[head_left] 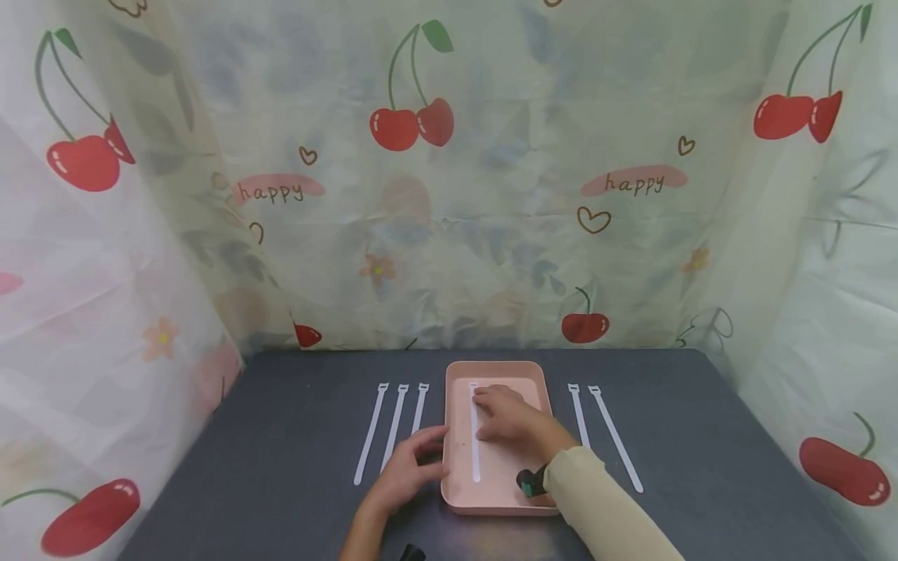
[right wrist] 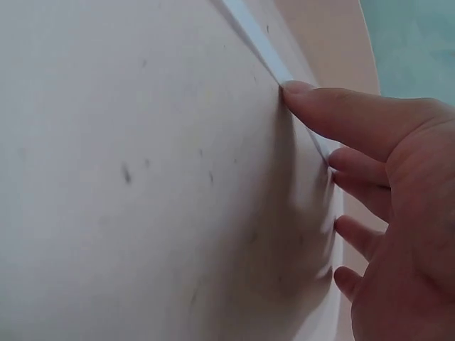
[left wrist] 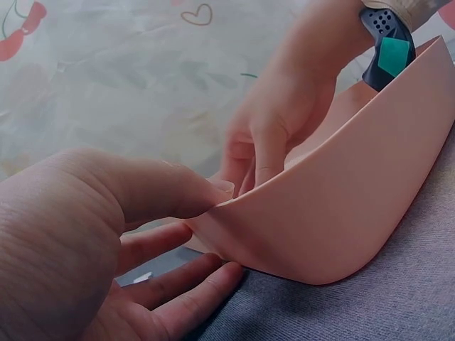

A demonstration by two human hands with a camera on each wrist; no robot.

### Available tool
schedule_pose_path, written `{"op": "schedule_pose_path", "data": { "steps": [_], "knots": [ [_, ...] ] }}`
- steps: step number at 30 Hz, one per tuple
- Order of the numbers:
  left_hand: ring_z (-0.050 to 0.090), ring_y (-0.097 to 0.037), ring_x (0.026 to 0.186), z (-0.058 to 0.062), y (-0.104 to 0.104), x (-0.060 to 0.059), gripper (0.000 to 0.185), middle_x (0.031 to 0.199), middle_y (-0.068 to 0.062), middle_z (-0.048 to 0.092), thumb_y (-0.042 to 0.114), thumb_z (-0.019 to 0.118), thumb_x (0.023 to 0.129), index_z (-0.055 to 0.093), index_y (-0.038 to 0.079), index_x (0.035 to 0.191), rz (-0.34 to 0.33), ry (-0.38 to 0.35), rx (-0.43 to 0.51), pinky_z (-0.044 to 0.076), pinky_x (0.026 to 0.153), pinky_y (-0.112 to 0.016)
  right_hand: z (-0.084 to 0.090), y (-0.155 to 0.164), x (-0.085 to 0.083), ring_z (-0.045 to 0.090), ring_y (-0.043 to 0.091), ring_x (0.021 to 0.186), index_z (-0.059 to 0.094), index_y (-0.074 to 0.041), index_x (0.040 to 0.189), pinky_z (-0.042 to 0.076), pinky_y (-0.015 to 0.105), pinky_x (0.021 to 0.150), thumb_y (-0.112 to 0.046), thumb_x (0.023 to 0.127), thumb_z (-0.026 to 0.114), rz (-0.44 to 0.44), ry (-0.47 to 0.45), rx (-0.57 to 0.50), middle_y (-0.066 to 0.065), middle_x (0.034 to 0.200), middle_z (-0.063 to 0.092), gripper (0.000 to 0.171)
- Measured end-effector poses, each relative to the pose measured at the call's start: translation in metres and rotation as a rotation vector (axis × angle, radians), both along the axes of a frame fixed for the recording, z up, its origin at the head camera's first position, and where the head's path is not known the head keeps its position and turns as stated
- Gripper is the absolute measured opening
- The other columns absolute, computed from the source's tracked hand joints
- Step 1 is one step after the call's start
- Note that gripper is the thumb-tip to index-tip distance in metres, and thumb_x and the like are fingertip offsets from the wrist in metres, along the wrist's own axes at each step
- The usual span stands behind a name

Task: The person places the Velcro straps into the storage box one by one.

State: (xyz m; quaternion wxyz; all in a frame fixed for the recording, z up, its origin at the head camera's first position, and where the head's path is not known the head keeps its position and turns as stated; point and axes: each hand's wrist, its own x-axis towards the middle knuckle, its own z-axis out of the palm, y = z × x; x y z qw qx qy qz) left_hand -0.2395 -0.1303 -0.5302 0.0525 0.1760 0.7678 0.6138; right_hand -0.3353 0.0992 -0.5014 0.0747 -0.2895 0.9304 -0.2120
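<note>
A pink rectangular tray (head_left: pixel 457 452) lies on the dark table, and a white cable tie (head_left: pixel 475 460) with a slotted head lies lengthwise inside it. At the tray's left wall is my left hand (head_left: pixel 407 474); its thumb touches near the rim and its fingertips touch the outside in the left wrist view (left wrist: pixel 156 192). My right hand (head_left: pixel 515 421) reaches into the tray. In the right wrist view its thumb (right wrist: pixel 334 114) and fingertips touch the cable tie (right wrist: pixel 257 46) at spots set apart along its length.
Three similar white cable ties (head_left: pixel 370 436) lie left of the tray, partly covered by the left hand. Two others (head_left: pixel 617 440) lie to its right, one partly behind the right arm. A cherry-print curtain (head_left: pixel 449 195) surrounds the table (head_left: pixel 281 467) at the back and sides.
</note>
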Motion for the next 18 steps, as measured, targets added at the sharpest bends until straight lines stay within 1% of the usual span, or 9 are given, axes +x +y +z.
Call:
{"op": "schedule_pose_path", "data": {
  "steps": [8, 11, 16, 18],
  "knots": [
    [0.056, -0.033, 0.117, -0.001, 0.001, 0.0, 0.062, 0.138, -0.018, 0.051, 0.003, 0.072, 0.079, 0.052, 0.0, 0.138, -0.003, 0.0, -0.009, 0.042, 0.097, -0.047, 0.0, -0.01, 0.0, 0.035, 0.034, 0.137, 0.054, 0.001, 0.136, 0.025, 0.05, 0.11, -0.025, 0.08, 0.078, -0.019, -0.014, -0.001, 0.014, 0.145, 0.047, 0.066],
    [0.056, -0.033, 0.118, -0.002, 0.001, 0.0, 0.064, 0.137, -0.018, 0.052, 0.004, 0.072, 0.08, 0.05, 0.001, 0.14, -0.002, -0.018, 0.005, 0.043, 0.097, -0.047, 0.0, -0.014, 0.0, 0.034, 0.033, 0.137, 0.054, 0.001, 0.136, 0.024, 0.05, 0.11, -0.026, 0.08, 0.078, -0.014, -0.01, 0.001, 0.014, 0.145, 0.046, 0.067],
    [0.054, -0.035, 0.122, -0.002, 0.0, 0.0, 0.067, 0.14, -0.019, 0.05, 0.006, 0.072, 0.082, 0.045, 0.001, 0.143, -0.006, -0.047, 0.037, 0.041, 0.099, -0.05, -0.003, -0.02, -0.002, 0.036, 0.034, 0.135, 0.055, 0.001, 0.134, 0.026, 0.05, 0.109, -0.026, 0.079, 0.078, -0.016, 0.02, 0.02, 0.015, 0.142, 0.049, 0.066],
    [0.054, -0.034, 0.122, -0.002, 0.0, 0.0, 0.067, 0.14, -0.018, 0.05, 0.007, 0.072, 0.082, 0.045, 0.001, 0.143, -0.004, -0.052, 0.034, 0.042, 0.098, -0.049, -0.003, -0.023, -0.002, 0.037, 0.034, 0.135, 0.056, 0.001, 0.134, 0.026, 0.049, 0.109, -0.026, 0.079, 0.078, -0.022, 0.023, 0.022, 0.015, 0.141, 0.051, 0.065]
  ]
}}
